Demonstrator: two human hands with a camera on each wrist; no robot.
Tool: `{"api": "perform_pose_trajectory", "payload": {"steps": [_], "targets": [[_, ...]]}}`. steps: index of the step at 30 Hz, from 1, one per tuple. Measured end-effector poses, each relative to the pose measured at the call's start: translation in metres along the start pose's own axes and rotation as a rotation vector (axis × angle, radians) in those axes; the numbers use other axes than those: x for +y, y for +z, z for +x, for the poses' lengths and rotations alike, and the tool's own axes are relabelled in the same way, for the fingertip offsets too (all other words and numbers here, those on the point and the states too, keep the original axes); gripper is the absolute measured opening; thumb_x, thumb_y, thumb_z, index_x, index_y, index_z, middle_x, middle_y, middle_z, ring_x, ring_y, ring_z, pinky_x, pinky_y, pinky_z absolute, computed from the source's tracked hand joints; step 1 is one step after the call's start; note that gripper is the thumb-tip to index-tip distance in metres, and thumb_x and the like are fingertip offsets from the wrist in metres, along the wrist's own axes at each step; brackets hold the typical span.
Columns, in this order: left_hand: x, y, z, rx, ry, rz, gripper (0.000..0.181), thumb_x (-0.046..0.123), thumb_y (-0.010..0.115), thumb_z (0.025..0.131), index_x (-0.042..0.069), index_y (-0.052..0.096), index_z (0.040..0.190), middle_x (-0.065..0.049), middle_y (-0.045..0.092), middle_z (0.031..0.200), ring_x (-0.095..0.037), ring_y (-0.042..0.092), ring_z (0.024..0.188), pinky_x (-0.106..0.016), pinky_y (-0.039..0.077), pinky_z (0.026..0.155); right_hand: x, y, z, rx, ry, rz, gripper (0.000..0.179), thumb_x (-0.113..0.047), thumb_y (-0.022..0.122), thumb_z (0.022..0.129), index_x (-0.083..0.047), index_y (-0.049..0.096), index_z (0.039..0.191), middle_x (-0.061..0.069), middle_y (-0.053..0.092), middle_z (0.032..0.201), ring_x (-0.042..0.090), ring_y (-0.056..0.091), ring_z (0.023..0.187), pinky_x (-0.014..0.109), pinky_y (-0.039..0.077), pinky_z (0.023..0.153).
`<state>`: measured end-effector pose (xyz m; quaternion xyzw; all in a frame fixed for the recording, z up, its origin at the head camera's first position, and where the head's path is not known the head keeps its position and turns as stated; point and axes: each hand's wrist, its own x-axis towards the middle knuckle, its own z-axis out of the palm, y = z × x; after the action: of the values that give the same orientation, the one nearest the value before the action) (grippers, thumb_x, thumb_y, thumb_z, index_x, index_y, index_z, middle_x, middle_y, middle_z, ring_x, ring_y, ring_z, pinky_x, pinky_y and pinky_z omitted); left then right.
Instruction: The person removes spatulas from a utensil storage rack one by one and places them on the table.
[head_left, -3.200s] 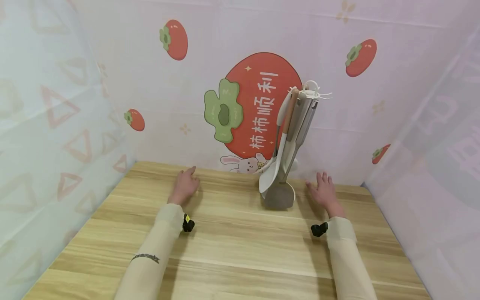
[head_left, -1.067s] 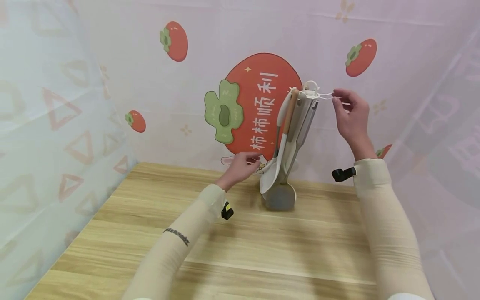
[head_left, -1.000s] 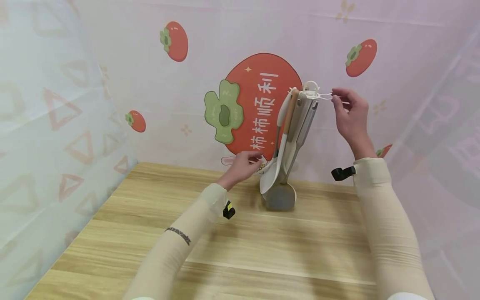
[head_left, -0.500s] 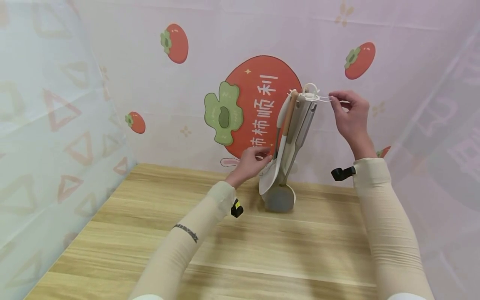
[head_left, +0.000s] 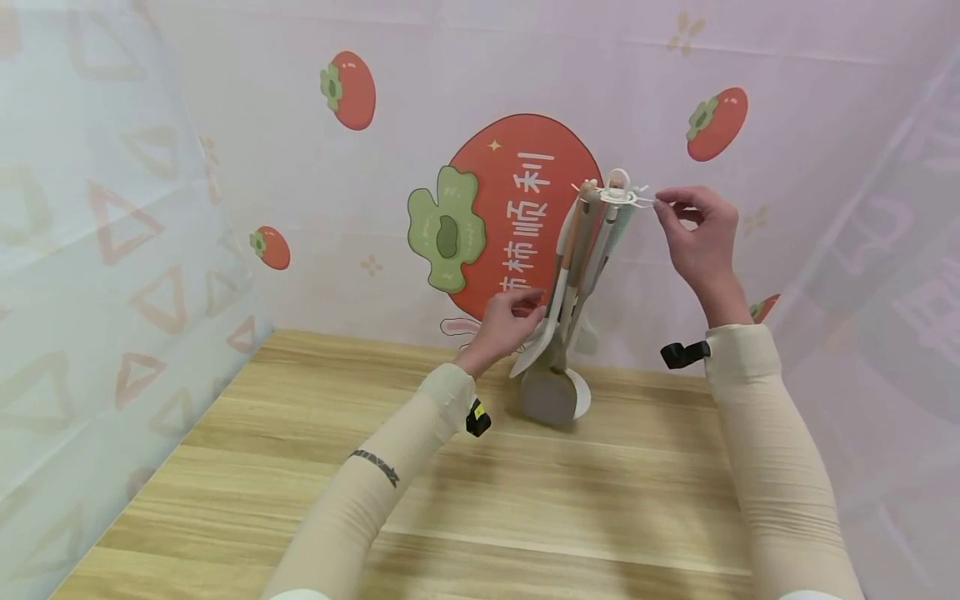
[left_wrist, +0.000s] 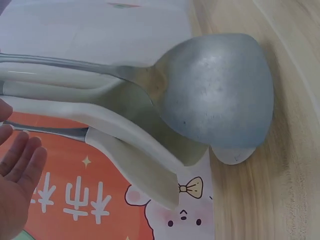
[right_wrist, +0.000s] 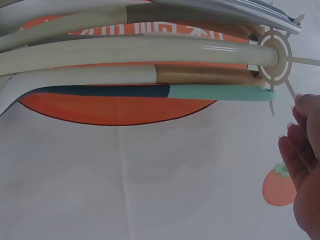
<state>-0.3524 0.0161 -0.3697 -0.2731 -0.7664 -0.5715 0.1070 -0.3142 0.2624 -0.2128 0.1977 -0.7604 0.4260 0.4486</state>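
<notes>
Pale wood-grain tabletop (head_left: 570,533): stretched back beneath both arms.
Cream fabric sleeves (head_left: 772,450): reached inward, a small black device (head_left: 477,418) at each cuff.
Left hand (head_left: 501,325): thumb and fingers stood apart, just beside a leaning bunch of grey, white and wood-coloured kitchen utensils (head_left: 573,275); contact could not be told.
Right hand (head_left: 705,242): pinched a thin prong of the white ring-shaped rack (head_left: 618,197) at the bunch's top.
Broad grey turner (head_left: 546,398): sat lowest, in front.
Pale pink backdrop (head_left: 465,75): rose behind everything, printed with red persimmons.
</notes>
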Motion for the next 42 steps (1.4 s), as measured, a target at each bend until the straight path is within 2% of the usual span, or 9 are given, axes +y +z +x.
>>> {"api": "perform_pose_trajectory", "payload": {"steps": [5, 10, 15, 21, 29, 31, 35, 38, 42], "targets": [[0.006, 0.001, 0.002, 0.063, 0.066, -0.015, 0.031, 0.012, 0.067, 0.098, 0.001, 0.069, 0.128, -0.021, 0.069, 0.122, -0.025, 0.069, 0.105, -0.033, 0.058, 0.091, -0.004, 0.000, -0.003, 0.007, -0.032, 0.004, 0.015, 0.002, 0.067, 0.094, 0.011, 0.074, 0.102, 0.016, 0.072, 0.095, 0.000, 0.057, 0.082, 0.013, 0.049, 0.080], [0.017, 0.000, 0.005, 0.099, 0.115, -0.050, 0.031, 0.011, 0.067, 0.098, -0.003, 0.068, 0.126, -0.022, 0.070, 0.120, -0.027, 0.070, 0.105, -0.034, 0.058, 0.092, -0.008, 0.000, -0.005, 0.018, -0.056, 0.022, 0.014, 0.003, 0.068, 0.092, 0.011, 0.075, 0.101, 0.021, 0.072, 0.096, 0.000, 0.058, 0.082, 0.013, 0.049, 0.080], [0.027, -0.002, 0.008, 0.122, 0.117, -0.084, 0.031, 0.011, 0.067, 0.097, -0.001, 0.069, 0.125, -0.022, 0.070, 0.120, -0.026, 0.069, 0.105, -0.030, 0.058, 0.091, -0.010, 0.000, -0.008, 0.011, -0.077, 0.017, 0.013, 0.004, 0.069, 0.092, 0.010, 0.075, 0.101, 0.022, 0.072, 0.097, 0.000, 0.058, 0.083, 0.013, 0.049, 0.081], [0.032, -0.004, 0.014, 0.111, 0.127, -0.048, 0.032, 0.012, 0.068, 0.097, 0.002, 0.069, 0.127, -0.016, 0.071, 0.121, -0.022, 0.069, 0.105, -0.031, 0.058, 0.092, -0.014, 0.002, -0.013, 0.003, -0.120, 0.012, 0.013, 0.006, 0.069, 0.091, 0.011, 0.075, 0.102, 0.026, 0.071, 0.098, -0.002, 0.058, 0.084, 0.013, 0.050, 0.082], [0.035, -0.004, 0.020, 0.097, 0.123, -0.042, 0.034, 0.011, 0.069, 0.096, 0.001, 0.068, 0.129, -0.013, 0.071, 0.118, -0.023, 0.069, 0.105, -0.037, 0.058, 0.094, 0.012, 0.001, -0.010, -0.022, -0.211, -0.027, 0.017, 0.005, 0.069, 0.092, 0.009, 0.073, 0.108, 0.025, 0.073, 0.104, -0.009, 0.058, 0.092, 0.014, 0.049, 0.089], [0.035, -0.003, 0.022, 0.097, 0.124, -0.042, 0.035, 0.011, 0.069, 0.096, 0.001, 0.068, 0.129, -0.014, 0.071, 0.119, -0.023, 0.069, 0.105, -0.041, 0.057, 0.095, 0.015, 0.000, -0.008, 0.006, -0.184, -0.039, 0.018, 0.002, 0.066, 0.094, 0.007, 0.074, 0.110, 0.023, 0.074, 0.106, -0.009, 0.059, 0.095, 0.016, 0.049, 0.092], [0.037, -0.002, 0.024, 0.099, 0.122, -0.057, 0.035, 0.010, 0.069, 0.096, 0.001, 0.067, 0.130, -0.014, 0.070, 0.122, -0.024, 0.068, 0.107, -0.044, 0.056, 0.097, 0.019, -0.001, -0.002, 0.056, -0.054, -0.074, 0.022, -0.005, 0.063, 0.098, 0.003, 0.075, 0.114, 0.019, 0.073, 0.111, -0.007, 0.059, 0.095, 0.018, 0.049, 0.093], [0.039, -0.002, 0.024, 0.099, 0.126, -0.063, 0.035, 0.011, 0.069, 0.096, 0.001, 0.067, 0.130, -0.013, 0.070, 0.124, -0.024, 0.068, 0.108, -0.042, 0.056, 0.097, 0.024, -0.001, 0.002, 0.029, 0.032, -0.110, 0.024, -0.010, 0.063, 0.099, 0.001, 0.074, 0.117, 0.019, 0.072, 0.114, -0.007, 0.057, 0.093, 0.017, 0.049, 0.092], [0.041, -0.001, 0.025, 0.102, 0.142, -0.064, 0.035, 0.011, 0.069, 0.097, 0.001, 0.067, 0.130, -0.013, 0.070, 0.124, -0.023, 0.068, 0.108, -0.039, 0.057, 0.096, 0.032, 0.001, 0.004, -0.024, 0.073, -0.134, 0.025, -0.013, 0.063, 0.100, 0.003, 0.075, 0.114, 0.021, 0.074, 0.110, -0.008, 0.058, 0.092, 0.014, 0.048, 0.090]]}}
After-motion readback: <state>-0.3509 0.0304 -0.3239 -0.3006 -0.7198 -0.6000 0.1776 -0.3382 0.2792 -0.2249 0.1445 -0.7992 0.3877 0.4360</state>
